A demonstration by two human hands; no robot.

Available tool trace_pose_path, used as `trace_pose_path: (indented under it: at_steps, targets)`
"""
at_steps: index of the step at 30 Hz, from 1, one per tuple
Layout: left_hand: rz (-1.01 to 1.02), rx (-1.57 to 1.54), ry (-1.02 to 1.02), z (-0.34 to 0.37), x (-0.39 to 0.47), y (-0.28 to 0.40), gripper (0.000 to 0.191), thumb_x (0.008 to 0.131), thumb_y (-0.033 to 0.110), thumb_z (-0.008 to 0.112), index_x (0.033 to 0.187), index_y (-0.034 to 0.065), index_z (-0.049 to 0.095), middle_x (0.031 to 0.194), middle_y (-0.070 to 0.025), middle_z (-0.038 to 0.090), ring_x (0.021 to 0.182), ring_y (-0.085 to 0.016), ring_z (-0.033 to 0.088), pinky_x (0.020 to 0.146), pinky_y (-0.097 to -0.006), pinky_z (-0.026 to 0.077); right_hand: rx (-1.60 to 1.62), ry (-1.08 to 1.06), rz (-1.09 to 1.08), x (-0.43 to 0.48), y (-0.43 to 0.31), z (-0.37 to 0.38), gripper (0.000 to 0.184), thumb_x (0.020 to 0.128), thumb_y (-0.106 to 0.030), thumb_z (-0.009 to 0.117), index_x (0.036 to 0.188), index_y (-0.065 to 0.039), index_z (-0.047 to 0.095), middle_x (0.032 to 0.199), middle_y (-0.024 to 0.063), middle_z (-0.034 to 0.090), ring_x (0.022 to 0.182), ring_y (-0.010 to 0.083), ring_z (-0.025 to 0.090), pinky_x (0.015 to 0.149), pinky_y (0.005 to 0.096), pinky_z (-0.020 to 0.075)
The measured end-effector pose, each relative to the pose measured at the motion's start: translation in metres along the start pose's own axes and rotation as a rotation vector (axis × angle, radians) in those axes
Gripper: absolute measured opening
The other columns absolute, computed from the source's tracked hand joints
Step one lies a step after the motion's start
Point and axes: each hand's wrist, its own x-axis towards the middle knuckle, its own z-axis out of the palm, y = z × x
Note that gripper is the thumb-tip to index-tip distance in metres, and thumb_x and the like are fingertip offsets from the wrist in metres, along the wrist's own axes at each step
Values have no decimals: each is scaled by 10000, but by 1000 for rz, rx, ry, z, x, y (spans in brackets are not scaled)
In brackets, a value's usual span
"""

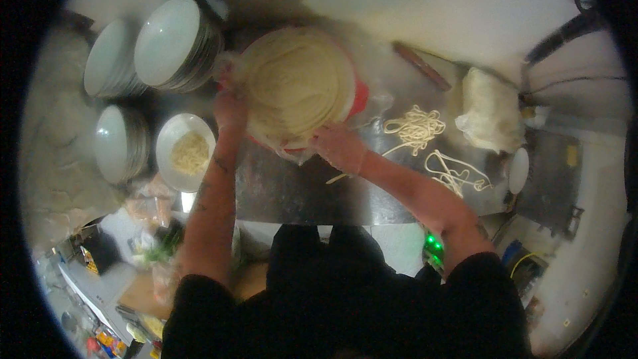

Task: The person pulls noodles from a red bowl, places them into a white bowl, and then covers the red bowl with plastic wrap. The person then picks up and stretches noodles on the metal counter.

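Observation:
A red basin [361,97] stands on the dark worktop before me, holding a coil of pale dough rope [294,85]. Clear plastic film [294,155] shows around its rim and hangs over the near edge. My left hand [231,104] is at the left rim, gripping bunched film; its fingers are blurred. At the near right rim, my right hand [339,147] pinches the film's edge with bent fingers. Right of the basin lies a loose heap of dough strands [416,127], one end trailing beneath my right wrist. A smaller tangle of strands [453,172] lies closer to my right forearm.
Stacked white plates [167,42] rise at the back left, with another stack [112,142] nearer. A white plate [169,172] of pale shreds sits by my left forearm. A brown rod [422,66] and a wrapped white bundle [491,109] lie along the right-hand wall.

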Motion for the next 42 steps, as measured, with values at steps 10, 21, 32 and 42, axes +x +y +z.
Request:
trace_pose_path:
  at_steps: [10, 21, 32, 42]
  targets:
    - [130, -413, 272, -36, -61, 52, 323, 927, 223, 638, 1196, 46, 663, 1210, -207, 671, 1060, -415, 652, 921, -460, 519, 117, 211, -40, 21, -14, -28, 297, 847, -296, 660, 1042, -72, 670, 1132, 123, 627, 1092, 333, 582, 939, 467, 456]
    - [319, 61, 32, -5, 0, 6, 300, 937, 235, 576, 1167, 64, 666, 1293, -221, 600, 1039, -425, 635, 893, -505, 512, -165, 218, 129, 189, 97, -51, 438, 873, -220, 605, 1267, -29, 611, 1300, 197, 612, 1144, 388, 613, 997, 475, 507]
    - [157, 8, 2, -32, -33, -19, 223, 912, 163, 546, 1085, 138, 685, 1154, -128, 659, 1004, -373, 657, 842, -484, 535, -164, -218, -2, 275, 152, -47, 297, 922, -213, 510, 1049, -31, 707, 1100, 230, 685, 1091, 401, 637, 956, 497, 507]
    - [314, 28, 303, -51, -60, -3, 421, 874, 174, 625, 1292, 124, 602, 1172, -191, 638, 1008, -385, 631, 860, -484, 507, -31, 89, 106, 284, 137, -23, 338, 889, -153, 535, 1186, -41, 650, 1079, 222, 665, 1041, 430, 613, 972, 551, 456]
